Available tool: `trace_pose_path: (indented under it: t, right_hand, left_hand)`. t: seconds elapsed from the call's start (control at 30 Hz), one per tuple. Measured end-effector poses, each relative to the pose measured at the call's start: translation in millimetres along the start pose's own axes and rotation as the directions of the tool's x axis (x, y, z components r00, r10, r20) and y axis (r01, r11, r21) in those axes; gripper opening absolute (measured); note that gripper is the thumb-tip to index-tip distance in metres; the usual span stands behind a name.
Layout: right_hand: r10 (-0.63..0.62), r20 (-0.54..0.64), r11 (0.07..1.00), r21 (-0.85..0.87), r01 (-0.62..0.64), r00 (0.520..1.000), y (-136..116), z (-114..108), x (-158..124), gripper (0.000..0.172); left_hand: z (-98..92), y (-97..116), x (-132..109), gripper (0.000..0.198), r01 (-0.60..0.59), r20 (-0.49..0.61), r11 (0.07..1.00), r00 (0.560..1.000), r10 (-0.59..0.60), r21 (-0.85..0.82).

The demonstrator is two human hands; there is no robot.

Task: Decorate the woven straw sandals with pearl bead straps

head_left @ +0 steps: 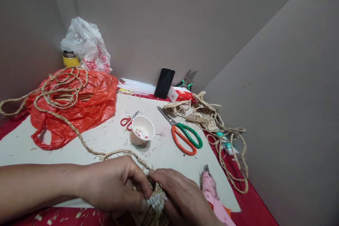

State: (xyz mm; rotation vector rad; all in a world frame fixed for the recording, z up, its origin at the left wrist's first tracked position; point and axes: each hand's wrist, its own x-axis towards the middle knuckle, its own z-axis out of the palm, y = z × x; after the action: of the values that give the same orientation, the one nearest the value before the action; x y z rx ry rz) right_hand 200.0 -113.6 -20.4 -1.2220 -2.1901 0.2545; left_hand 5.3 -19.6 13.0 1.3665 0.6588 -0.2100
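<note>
At the bottom centre, a woven straw piece [152, 215] with a cluster of clear pearly beads [156, 200] sits between my two hands. My left hand [119, 183] grips its left side, thumb and forefinger pinched together at the upper edge. Cupped round the right side, my right hand [182, 194] presses its fingers against the weave. A braided straw cord [86, 146] runs from the piece up to a coil lying on the red plastic bag [102, 95]. My hands hide much of the piece.
A white paper cup [137, 140] of beads stands mid-board beside small red scissors [127, 123]. Large scissors [185, 137] with orange and green handles lie right of it. A pink-wrapped tool [209, 187] is near my right hand. A phone [164, 83] leans on the wall; braided straw [203, 113] lies right.
</note>
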Motion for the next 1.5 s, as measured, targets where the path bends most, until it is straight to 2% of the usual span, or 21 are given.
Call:
trace_pose_path:
  t: [0.27, 0.47, 0.6, 0.7, 0.83, 0.93, 1.03, 1.1, 1.13, 1.2, 1.27, 1.33, 1.4, 1.5]
  right_hand:
    - [0.021, 0.027, 0.999, 0.03, -0.022, 0.999, -0.7, 0.0, 0.4, 0.028]
    - [-0.023, -0.033, 1.0, 0.017, 0.023, 0.999, 0.7, 2.7, 0.0, 0.034]
    - [-0.037, -0.055, 0.999, 0.014, 0.037, 0.998, 0.7, 3.5, -0.2, 0.035]
    - [0.0, 0.01, 0.999, 0.049, 0.0, 1.0, -0.4, 1.1, -0.1, 0.034]
    - [0.026, 0.071, 0.998, 0.064, -0.03, 0.997, -0.7, -2.9, -0.1, 0.034]
    - [0.008, 0.051, 0.999, 0.038, -0.01, 0.999, 1.3, -3.8, -0.5, 0.037]
    - [-0.031, 0.041, 1.0, -0.004, 0.031, 0.999, 3.4, -4.9, -2.2, 0.045]
    - [-0.041, 0.059, 0.998, -0.035, 0.044, 0.997, 4.1, -6.2, -3.8, 0.051]
    - [-0.034, 0.068, 0.998, -0.043, 0.037, 0.997, 4.0, -6.5, -4.5, 0.051]
    - [-0.01, 0.096, 0.999, -0.041, 0.014, 0.995, 3.4, -5.8, -5.2, 0.048]
    - [0.027, 0.11, 1.0, 0.0, -0.028, 0.994, 2.1, -2.6, -4.2, 0.039]
    - [0.099, 0.105, 0.992, 0.071, -0.106, 0.99, 0.5, 1.8, -1.3, 0.033]
    - [0.149, 0.078, 0.973, 0.163, -0.16, 0.986, -0.7, 4.8, 2.1, 0.031]
    - [0.098, 0.024, 0.965, 0.241, -0.101, 0.995, -0.1, 2.7, 4.5, 0.034]
  left_hand:
    - [4.1, -1.2, 2.4, 0.016, 0.052, 0.002, 0.998, 0.999, -0.052, -0.041]
    - [5.6, -7.6, 5.2, 0.011, 0.034, 0.019, 0.995, 0.999, -0.032, -0.096]
    - [6.7, -11.7, 6.4, 0.011, 0.007, -0.01, 0.996, 1.0, -0.008, -0.087]
    - [7.6, -13.5, 7.3, 0.013, -0.002, -0.039, 0.997, 0.999, 0.0, -0.074]
    - [6.5, -8.9, 5.4, 0.016, -0.002, 0.016, 0.998, 1.0, 0.004, -0.07]
    - [2.2, 0.1, 0.3, 0.018, -0.034, 0.01, 0.996, 0.999, 0.035, -0.081]
    - [-5.1, 8.7, -4.9, 0.018, -0.108, -0.185, 0.993, 0.978, 0.099, -0.039]
    - [-9.5, 10.8, -6.2, 0.023, -0.209, -0.31, 0.972, 0.922, 0.233, 0.11]
    - [-10.8, 10.4, -6.0, 0.03, -0.258, -0.317, 0.946, 0.896, 0.311, 0.198]
    - [-10.7, 6.7, -3.9, 0.051, -0.335, -0.23, 0.889, 0.881, 0.413, 0.312]
    - [-7.0, 0.1, 0.2, 0.062, -0.391, -0.09, 0.865, 0.895, 0.437, 0.313]
    - [-1.1, -7.9, 5.6, 0.063, -0.425, 0.0, 0.872, 0.899, 0.438, 0.243]
    - [4.9, -15.4, 11.3, 0.064, -0.447, -0.012, 0.878, 0.89, 0.456, 0.169]
    - [10.5, -23.1, 18.3, 0.062, -0.446, -0.177, 0.889, 0.871, 0.458, 0.104]
